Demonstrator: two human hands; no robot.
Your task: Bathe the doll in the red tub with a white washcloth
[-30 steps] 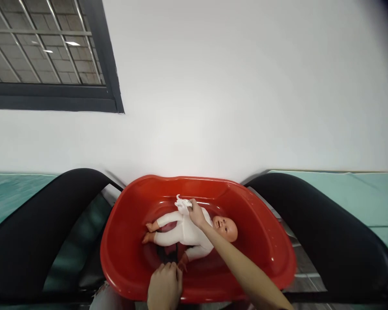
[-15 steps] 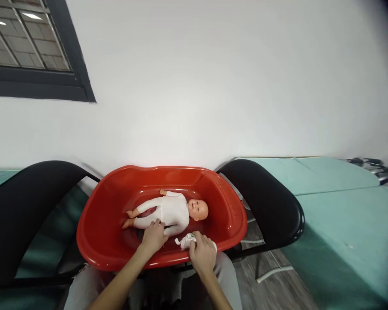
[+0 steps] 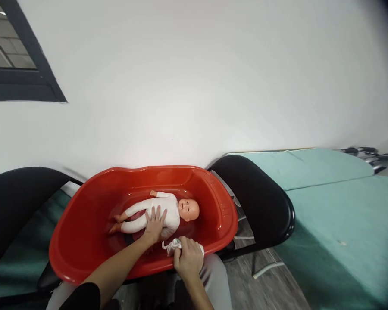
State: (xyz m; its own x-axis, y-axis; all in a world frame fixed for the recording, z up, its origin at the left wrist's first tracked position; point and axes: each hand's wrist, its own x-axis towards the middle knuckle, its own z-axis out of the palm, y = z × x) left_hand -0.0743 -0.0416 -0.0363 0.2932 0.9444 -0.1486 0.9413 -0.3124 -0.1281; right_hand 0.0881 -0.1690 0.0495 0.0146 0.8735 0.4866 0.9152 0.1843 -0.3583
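A baby doll (image 3: 171,209) in a white suit lies on its back inside a red baby bathtub (image 3: 80,224), its head to the right and feet to the left. My left hand (image 3: 154,227) rests on the doll's belly with the fingers spread, holding nothing. At the tub's near rim, my right hand (image 3: 190,258) is closed around a crumpled white cloth (image 3: 172,246). Part of the cloth sticks out to the left of the fingers, over the tub's inside. The doll's near arm is partly hidden by my left hand.
Black chairs stand on both sides, the right one (image 3: 261,198) close against the tub. Farther right lies a green padded surface (image 3: 336,215). A white wall (image 3: 181,86) rises behind the tub, with a dark window frame (image 3: 39,56) at upper left.
My left hand has moved from the doll's near arm onto its belly, and its fingers have spread. My right hand still holds the cloth at the rim. The camera view has shifted slightly right.
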